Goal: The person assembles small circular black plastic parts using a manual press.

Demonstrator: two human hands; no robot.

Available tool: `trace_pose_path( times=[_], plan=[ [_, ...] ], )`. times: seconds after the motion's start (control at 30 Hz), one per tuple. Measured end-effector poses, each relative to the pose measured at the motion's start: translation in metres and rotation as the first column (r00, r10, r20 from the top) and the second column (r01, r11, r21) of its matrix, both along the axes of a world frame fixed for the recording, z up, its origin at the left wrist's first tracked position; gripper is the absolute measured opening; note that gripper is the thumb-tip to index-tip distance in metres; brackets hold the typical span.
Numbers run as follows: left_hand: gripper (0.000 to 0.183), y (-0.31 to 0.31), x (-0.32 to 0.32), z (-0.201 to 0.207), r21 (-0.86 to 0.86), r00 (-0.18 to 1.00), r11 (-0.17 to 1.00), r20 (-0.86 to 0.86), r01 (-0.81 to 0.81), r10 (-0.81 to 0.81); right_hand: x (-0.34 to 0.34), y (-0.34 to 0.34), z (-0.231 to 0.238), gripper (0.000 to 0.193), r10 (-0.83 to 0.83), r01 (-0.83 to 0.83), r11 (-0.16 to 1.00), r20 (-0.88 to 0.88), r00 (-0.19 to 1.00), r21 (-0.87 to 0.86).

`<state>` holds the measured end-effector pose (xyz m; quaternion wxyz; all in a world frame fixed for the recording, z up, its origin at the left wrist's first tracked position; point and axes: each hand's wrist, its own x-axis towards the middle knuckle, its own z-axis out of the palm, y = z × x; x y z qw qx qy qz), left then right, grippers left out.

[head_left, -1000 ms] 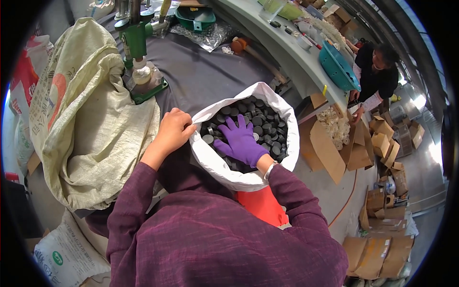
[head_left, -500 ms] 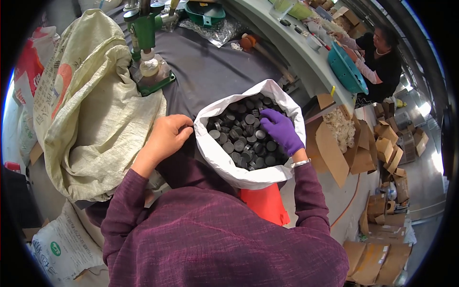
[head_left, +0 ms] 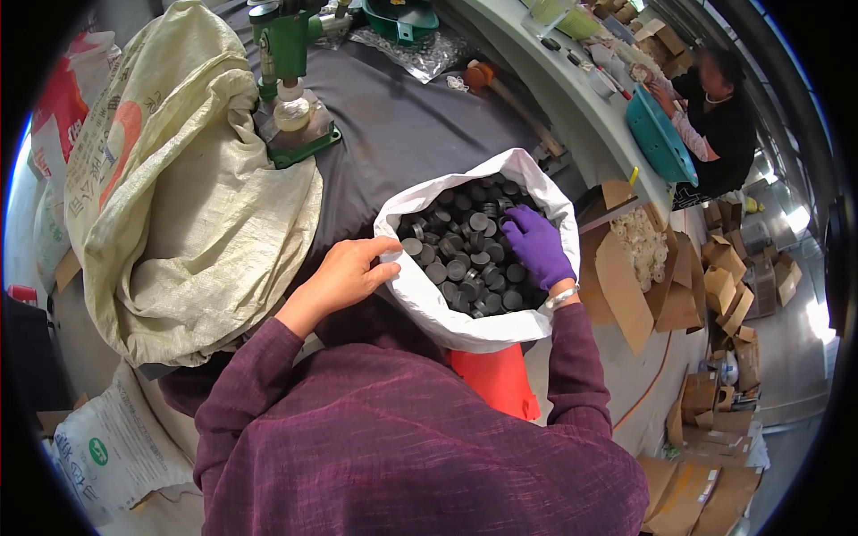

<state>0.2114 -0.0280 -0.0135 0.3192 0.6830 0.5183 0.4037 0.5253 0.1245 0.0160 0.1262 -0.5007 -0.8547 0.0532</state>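
Half-curled and pressed into small black round discs (head_left: 460, 259) near the right rim of a white open-mouthed sack (head_left: 422, 313), the purple-gloved right hand (head_left: 539, 246) may or may not grip any; I cannot tell. The bare left hand (head_left: 347, 271), thumb and forefinger slightly parted, touches the sack's left rim; whether it pinches is unclear. Beyond, an orange-headed, wooden-handled mallet (head_left: 479, 75) lies near the dark-grey worktop's (head_left: 393, 112) right edge.

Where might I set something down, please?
The dark tabletop is bare between the green press, the mallet and the white sack. The left, by the woven sack, and far edge, near the green basin, are crowded.
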Motion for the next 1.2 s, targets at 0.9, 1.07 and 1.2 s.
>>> trace_pose_path(
  times=[0.9,1.07,1.2],
  plan=[
    [0.017,-0.008,-0.006,0.005,-0.056,0.993,0.995,0.076,-0.084,0.089,-0.081,-0.044,-0.007,0.031,0.293,-0.316,0.942,0.184,0.938,0.111],
    [0.017,-0.011,-0.005,0.003,-0.053,0.991,0.995,0.107,-0.079,0.084,-0.078,-0.047,-0.013,0.019,0.347,-0.421,0.885,0.323,0.881,0.198],
    [0.017,-0.011,-0.004,-0.002,-0.028,0.988,0.996,0.121,-0.09,0.093,-0.079,-0.045,-0.022,0.014,0.319,-0.421,0.863,0.344,0.883,0.281]
  ],
)
